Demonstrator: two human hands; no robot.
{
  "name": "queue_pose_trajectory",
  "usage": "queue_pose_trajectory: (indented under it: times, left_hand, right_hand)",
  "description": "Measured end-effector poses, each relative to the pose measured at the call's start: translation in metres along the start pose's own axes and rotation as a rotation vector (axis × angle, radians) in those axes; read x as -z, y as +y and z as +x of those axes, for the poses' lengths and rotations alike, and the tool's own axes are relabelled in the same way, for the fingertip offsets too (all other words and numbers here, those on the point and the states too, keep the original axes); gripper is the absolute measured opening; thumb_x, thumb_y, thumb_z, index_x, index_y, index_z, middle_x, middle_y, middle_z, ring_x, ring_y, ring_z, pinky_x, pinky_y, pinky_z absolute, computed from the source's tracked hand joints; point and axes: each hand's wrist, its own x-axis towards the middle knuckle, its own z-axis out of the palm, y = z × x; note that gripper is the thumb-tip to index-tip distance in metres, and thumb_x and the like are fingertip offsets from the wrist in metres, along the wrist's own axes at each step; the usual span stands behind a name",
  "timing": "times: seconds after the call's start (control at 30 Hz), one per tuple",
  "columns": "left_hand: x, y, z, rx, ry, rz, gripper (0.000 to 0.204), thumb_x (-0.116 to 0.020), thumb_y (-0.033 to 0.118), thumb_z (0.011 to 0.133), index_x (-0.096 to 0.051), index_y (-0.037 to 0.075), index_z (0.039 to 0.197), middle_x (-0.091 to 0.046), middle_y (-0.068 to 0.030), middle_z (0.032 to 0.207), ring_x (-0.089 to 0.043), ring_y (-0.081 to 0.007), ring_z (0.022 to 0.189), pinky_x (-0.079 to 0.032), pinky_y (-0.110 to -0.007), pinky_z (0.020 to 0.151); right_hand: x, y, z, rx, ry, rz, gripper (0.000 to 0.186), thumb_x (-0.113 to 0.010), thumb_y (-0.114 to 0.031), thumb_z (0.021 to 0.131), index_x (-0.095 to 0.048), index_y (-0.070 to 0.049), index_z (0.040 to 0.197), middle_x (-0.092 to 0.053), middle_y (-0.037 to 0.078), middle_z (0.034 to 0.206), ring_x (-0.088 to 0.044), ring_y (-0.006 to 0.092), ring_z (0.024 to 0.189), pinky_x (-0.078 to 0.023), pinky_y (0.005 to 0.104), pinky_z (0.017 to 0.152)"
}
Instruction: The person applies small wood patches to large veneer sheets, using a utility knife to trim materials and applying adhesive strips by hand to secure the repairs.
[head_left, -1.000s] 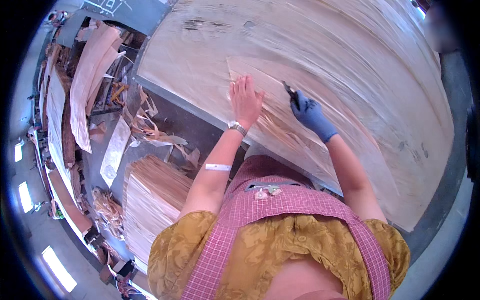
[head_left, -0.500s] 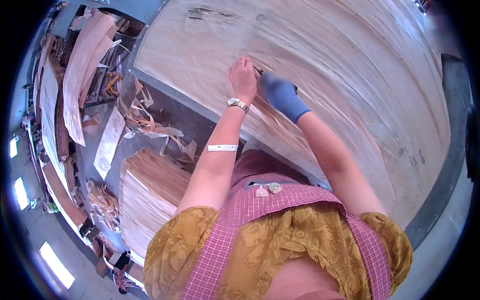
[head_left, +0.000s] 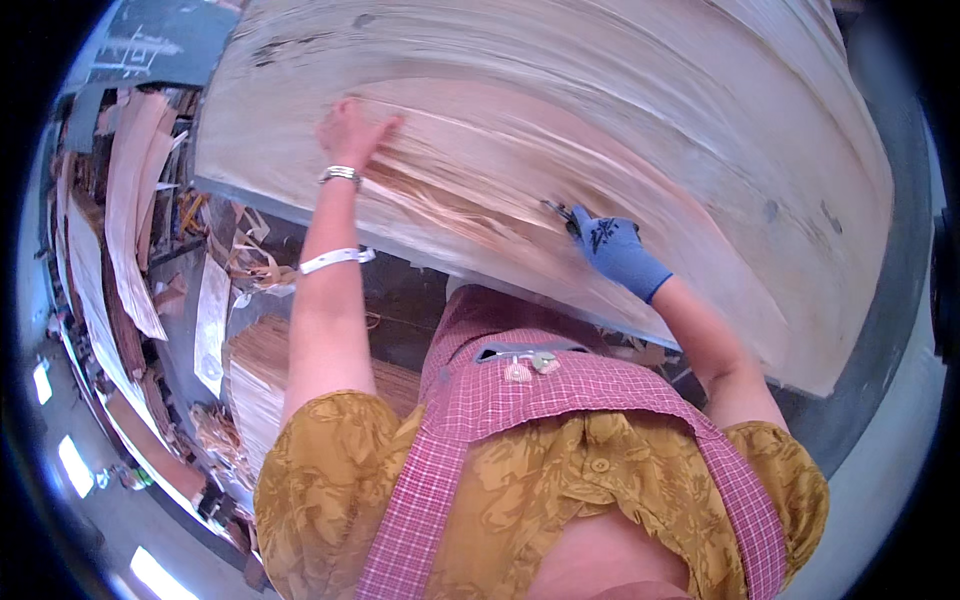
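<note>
A broad, pale wood veneer sheet [head_left: 480,60] lies over the table, its surface wavy and streaked. My left hand [head_left: 358,132], bare with a watch at the wrist, rests at the upper end of a split strip in the veneer; its thumb is apart from the fingers. In a blue glove, my right hand [head_left: 612,248] is closed round a small dark hand tool [head_left: 563,214] with a thin tip pointing left. That tip is just above or on the veneer; I cannot tell which. Between my hands runs a brownish, frayed gap [head_left: 440,205] in the sheet.
The table's grey edge [head_left: 270,202] runs between me and the veneer. At the left stand a veneer stack [head_left: 262,375], long pale strips [head_left: 130,215] and curled scraps [head_left: 255,262]. Bluish-grey surface shows beyond the sheet's right edge.
My hands, close together before, are now far apart. The left has gone left with its thumb spread; the right has moved right and nearer, still with the tool. The view has shifted too.
</note>
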Motion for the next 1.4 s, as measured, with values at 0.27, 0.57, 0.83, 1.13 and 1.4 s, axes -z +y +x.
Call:
queue_pose_trajectory:
  times: [0.27,0.57,0.83,1.13,1.4]
  left_hand:
    - [-0.011,-0.065,0.025,-0.005,0.058,0.056,0.094,-0.067,0.074,0.066,-0.055,0.004,0.128,-0.054,-0.0166,0.130,-0.056,-0.0318,0.116,-0.047,-0.046,0.094]
    - [-0.010,-0.049,0.013,-0.033,0.110,0.068,0.092,-0.065,0.079,0.063,-0.059,0.011,0.125,-0.054,-0.0137,0.132,-0.050,-0.0290,0.125,-0.037,-0.052,0.102]
    - [-0.016,0.026,-0.023,0.063,0.218,-0.091,0.109,-0.071,0.073,0.060,-0.042,0.005,0.140,-0.034,-0.0149,0.149,-0.029,-0.0309,0.140,-0.021,-0.056,0.112]
    - [0.004,0.046,-0.028,-0.133,0.202,-0.302,0.132,-0.088,0.040,0.058,-0.002,0.010,0.153,-0.037,-0.0148,0.148,-0.033,-0.0351,0.138,-0.013,-0.053,0.117]
    - [-0.009,0.033,-0.015,-0.184,0.159,-0.326,0.117,-0.083,0.039,0.066,-0.010,0.009,0.153,-0.040,-0.0223,0.143,-0.036,-0.0360,0.135,-0.022,-0.050,0.114]
  right_hand:
    - [-0.059,0.107,-0.096,0.113,0.120,0.103,0.020,-0.046,-0.025,0.097,-0.052,-0.009,0.107,-0.066,0.015,0.072,-0.065,0.0349,0.060,-0.048,0.0480,0.052]
    - [-0.085,0.249,-0.256,-0.155,-0.092,-0.255,0.023,-0.053,-0.020,0.094,-0.059,-0.011,0.113,-0.066,0.018,0.097,-0.064,0.0357,0.079,-0.048,0.0494,0.067]
    - [0.033,0.080,0.052,0.314,0.539,0.298,0.016,-0.048,-0.011,0.094,-0.060,-0.007,0.104,-0.062,0.024,0.093,-0.061,0.0413,0.088,-0.048,0.0481,0.072]
    - [0.140,-0.135,0.237,0.434,0.262,-0.082,0.022,-0.052,-0.027,0.093,-0.050,-0.007,0.104,-0.068,0.021,0.088,-0.067,0.0392,0.079,-0.052,0.0495,0.064]
    - [0.092,0.001,0.141,0.237,0.250,-0.091,0.027,-0.044,-0.030,0.098,-0.050,-0.005,0.106,-0.067,0.020,0.076,-0.066,0.0374,0.067,-0.051,0.0512,0.057]
